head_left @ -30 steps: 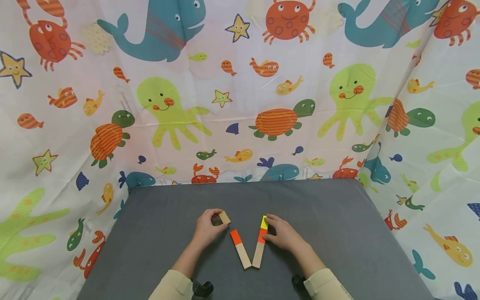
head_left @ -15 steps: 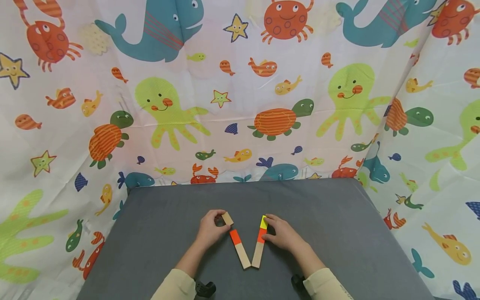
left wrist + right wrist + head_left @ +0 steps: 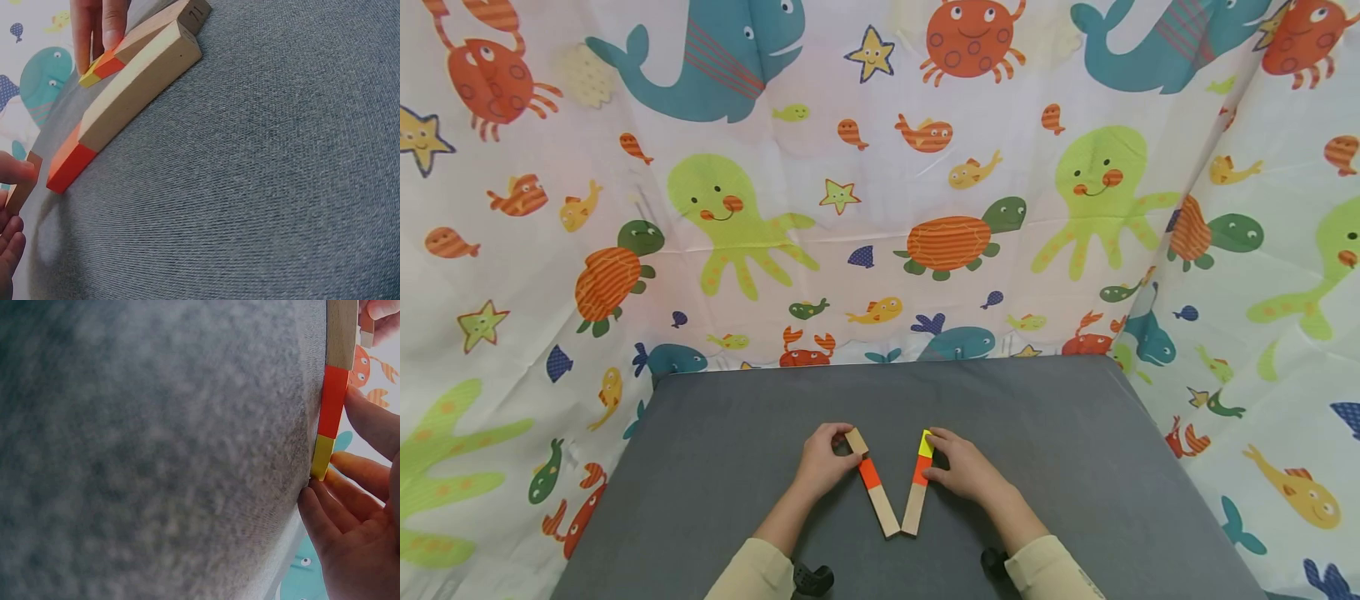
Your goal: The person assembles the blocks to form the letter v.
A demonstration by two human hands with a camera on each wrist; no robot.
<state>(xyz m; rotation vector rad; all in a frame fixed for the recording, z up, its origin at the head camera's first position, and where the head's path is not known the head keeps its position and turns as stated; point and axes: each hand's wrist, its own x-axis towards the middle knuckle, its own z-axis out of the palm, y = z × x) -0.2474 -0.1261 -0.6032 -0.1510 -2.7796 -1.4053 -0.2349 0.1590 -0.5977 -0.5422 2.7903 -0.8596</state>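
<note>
From the head view, a grey table [image 3: 1045,467] is seen in front of a curtain [image 3: 880,183] covered in sea animals; two long wooden bars are laid on it in a V, with their near ends touching; the left bar [image 3: 877,495] has an orange part at its far end; the right bar [image 3: 917,488] has orange and then yellow at its far end; a small plain block [image 3: 856,442] is pinched in the curled fingers of the left hand [image 3: 824,460], just at the far tip of the left bar; the right hand [image 3: 964,467] is laid beside the right bar, its fingertips touching the coloured end.

From the left wrist view, the left bar [image 3: 125,103] is seen lying flat on the grey cloth; the small block [image 3: 22,183] is held by a thumb and fingers [image 3: 11,240] at the picture's left edge, very near the orange tip; whether they touch cannot be told; the right bar [image 3: 150,34] is seen behind, with two fingertips on it.

From the right wrist view, the right bar [image 3: 333,394] is seen along the table's edge; the nearly straight fingers [image 3: 369,472] are pressed against its orange and yellow parts.
</note>
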